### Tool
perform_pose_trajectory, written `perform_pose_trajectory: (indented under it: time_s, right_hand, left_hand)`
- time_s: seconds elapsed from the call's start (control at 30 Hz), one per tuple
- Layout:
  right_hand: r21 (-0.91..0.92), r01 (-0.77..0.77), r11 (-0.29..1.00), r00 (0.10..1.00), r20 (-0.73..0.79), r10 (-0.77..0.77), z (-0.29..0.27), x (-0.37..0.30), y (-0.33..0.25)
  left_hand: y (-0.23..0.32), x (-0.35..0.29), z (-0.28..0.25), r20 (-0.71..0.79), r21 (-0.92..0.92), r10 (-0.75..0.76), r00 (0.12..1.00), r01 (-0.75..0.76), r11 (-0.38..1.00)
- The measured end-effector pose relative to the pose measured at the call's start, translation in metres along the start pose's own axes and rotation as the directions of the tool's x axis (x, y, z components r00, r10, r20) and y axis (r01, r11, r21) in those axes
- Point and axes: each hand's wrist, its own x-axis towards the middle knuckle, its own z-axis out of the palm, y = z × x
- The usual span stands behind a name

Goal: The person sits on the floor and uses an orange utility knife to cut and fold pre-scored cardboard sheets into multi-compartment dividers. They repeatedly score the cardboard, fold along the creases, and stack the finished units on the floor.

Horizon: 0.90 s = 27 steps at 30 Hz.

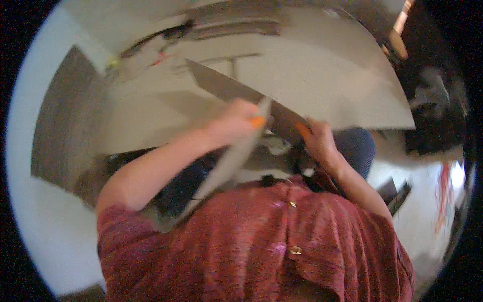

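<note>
My right hand (320, 143) is closed around the orange grip of a long, dark flat blade (226, 88), which slants up to the left over a pale flat surface. In my left hand (236, 118), fingers closed and smeared by motion, is a second, pale flat blade (226, 166) with an orange part at the fingers. It runs down toward my red shirt. The two blades cross close together near the middle of the view; I cannot tell whether they touch. What exact kind of blades they are is too blurred to tell.
The pale surface (322, 70) spreads out ahead of me. Dark blurred items (176, 32) lie toward its far left. A dark grey panel (68, 121) stands at the left. At the far right is a wooden-handled object (398, 43). My dark-clothed knee (358, 151) is below the surface's edge.
</note>
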Motion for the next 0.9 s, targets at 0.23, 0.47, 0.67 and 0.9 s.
perform_pose_trajectory:
  time_s: [0.23,0.47,0.67,0.9]
  right_hand:
    - [-0.243,0.132,0.961,0.962,-0.203,-0.184,-0.014,-0.03,0.103]
    - [0.298,-0.015,0.954,0.981,-0.182,0.073,-0.038,-0.06,0.1]
    - [0.199,0.053,0.978,0.989,-0.146,-0.024,-0.036,-0.06,0.101]
    - [0.453,0.018,0.891,0.944,-0.301,0.134,-0.01,-0.045,0.083]
  left_hand:
    - [-0.057,-0.076,-0.063,-0.74,0.123,0.168,0.651,-0.114,0.986]
    - [-0.131,-0.364,-0.25,-0.883,0.021,0.371,-0.287,0.766,0.643]
    - [-0.144,-0.491,-0.313,-0.771,-0.54,-0.433,-0.468,0.118,0.833]
    - [-0.167,-0.498,-0.34,-0.816,-0.468,-0.503,-0.284,-0.187,0.864]
